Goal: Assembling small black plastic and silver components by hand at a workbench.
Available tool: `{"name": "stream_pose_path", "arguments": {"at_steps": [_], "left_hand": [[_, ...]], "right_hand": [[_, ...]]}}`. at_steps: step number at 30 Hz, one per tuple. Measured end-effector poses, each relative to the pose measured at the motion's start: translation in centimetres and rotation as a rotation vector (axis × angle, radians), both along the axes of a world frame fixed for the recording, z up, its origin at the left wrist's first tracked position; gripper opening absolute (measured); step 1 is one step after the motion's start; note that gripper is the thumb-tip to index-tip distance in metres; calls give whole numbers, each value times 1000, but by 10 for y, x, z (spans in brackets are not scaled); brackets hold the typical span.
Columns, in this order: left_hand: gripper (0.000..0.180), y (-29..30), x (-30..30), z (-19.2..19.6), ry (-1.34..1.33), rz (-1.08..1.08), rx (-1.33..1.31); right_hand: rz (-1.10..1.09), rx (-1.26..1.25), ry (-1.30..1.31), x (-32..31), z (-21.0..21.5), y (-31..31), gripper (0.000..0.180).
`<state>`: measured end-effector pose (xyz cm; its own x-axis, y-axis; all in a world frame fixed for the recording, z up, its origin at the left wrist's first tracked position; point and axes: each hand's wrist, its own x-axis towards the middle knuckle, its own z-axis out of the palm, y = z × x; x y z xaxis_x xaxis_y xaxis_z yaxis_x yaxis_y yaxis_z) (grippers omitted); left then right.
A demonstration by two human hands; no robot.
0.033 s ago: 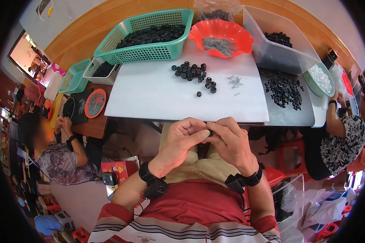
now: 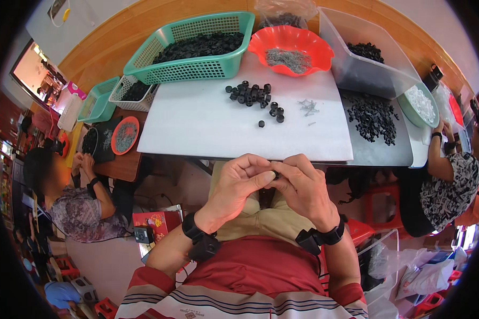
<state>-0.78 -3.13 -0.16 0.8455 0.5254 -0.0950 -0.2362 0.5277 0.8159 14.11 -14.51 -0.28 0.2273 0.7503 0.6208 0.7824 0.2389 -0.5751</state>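
In front of the table edge, my left hand and my right hand meet at their fingertips. Pinched between them is a small black part, mostly covered by the fingers, so its exact shape is hidden. Both hands are closed on it. Beyond them, on a white foam sheet, lies a cluster of small black knob-like parts, with a few more nearer to me. To the right of that cluster is a little heap of thin silver screws or pins.
At the back stand a green basket of black parts, a red wavy-rimmed bowl of metal pieces and a clear bin. Small black pieces are spread at right. One person sits left, another right.
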Motion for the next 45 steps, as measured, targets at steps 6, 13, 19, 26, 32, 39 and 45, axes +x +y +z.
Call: {"name": "stream_pose_path", "arguments": {"at_steps": [6,13,19,26,32,39,45], "left_hand": [[21,2,-3,1,47,-36,6],[20,4,-5,2,57,-56,49],[21,8,-4,11,64,-25,141],[21,20,-4,24,48,36,188],[14,64,7,40,141,229,649],[19,189,32,102,356,611,1246],[19,234,32,107,622,669,1487]], "right_hand": [[37,-43,-61,1,6,-1,32],[36,-18,-68,0,9,1,28],[26,-59,37,-2,11,3,27],[43,-2,158,-2,14,2,35],[1,1,158,2,12,-2,29],[20,55,160,-1,15,-2,22],[-8,51,161,1,12,-5,21]]}}
